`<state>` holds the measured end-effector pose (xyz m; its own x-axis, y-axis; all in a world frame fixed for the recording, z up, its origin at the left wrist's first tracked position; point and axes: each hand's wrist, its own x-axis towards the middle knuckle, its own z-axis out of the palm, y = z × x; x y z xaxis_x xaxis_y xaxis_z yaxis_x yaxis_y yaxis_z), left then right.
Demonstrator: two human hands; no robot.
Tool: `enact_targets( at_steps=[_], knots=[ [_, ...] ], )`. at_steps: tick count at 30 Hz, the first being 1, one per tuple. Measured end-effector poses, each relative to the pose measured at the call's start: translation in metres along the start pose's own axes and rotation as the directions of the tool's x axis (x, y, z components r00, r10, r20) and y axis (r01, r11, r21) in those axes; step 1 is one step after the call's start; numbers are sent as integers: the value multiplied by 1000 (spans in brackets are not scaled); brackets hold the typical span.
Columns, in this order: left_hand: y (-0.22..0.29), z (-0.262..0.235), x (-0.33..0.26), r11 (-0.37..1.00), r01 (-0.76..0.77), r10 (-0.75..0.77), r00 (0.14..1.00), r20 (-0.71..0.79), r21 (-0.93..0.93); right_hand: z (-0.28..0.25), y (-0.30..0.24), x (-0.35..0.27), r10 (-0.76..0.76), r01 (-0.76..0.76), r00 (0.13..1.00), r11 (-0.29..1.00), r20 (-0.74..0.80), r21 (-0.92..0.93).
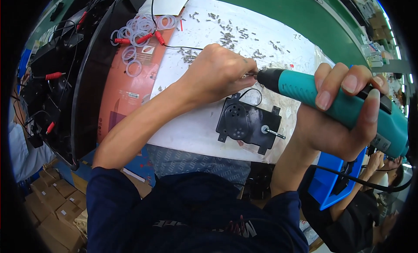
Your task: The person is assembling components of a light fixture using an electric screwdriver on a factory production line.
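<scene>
My right hand point(344, 115) is wrapped around a teal and black electric screwdriver point(305, 89) held level above the bench, its black nose pointing left. My left hand point(217, 72) has its fingertips pinched at that nose, on something too small to make out. Below both hands a black plastic motor housing point(248, 122) with a metal shaft sticking out to the right lies on the white sheet point(196, 126). Several small screws point(230, 33) are scattered on the sheet beyond my left hand.
At the far left lie clear rubber rings point(139, 28) on an orange card point(126, 87), beside black plastic parts with red-tipped wires point(54, 75). A blue bin point(333, 183) stands at the lower right, with another person's arm point(374, 166) past it. Cardboard boxes point(52, 205) sit lower left.
</scene>
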<state>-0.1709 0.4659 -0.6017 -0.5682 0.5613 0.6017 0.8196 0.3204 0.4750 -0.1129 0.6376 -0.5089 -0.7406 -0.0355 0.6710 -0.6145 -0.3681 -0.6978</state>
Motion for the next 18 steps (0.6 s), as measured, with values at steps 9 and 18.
enact_targets(
  at_steps=[9,18],
  knots=[
    [-8,-5,4,993,102,-98,993,62,-63,3,-46,10,-42,36,995,997,87,71],
    [18,-52,11,471,415,-536,835,121,-779,21,-47,15,238,-237,971,965,0,-110]
  ],
)
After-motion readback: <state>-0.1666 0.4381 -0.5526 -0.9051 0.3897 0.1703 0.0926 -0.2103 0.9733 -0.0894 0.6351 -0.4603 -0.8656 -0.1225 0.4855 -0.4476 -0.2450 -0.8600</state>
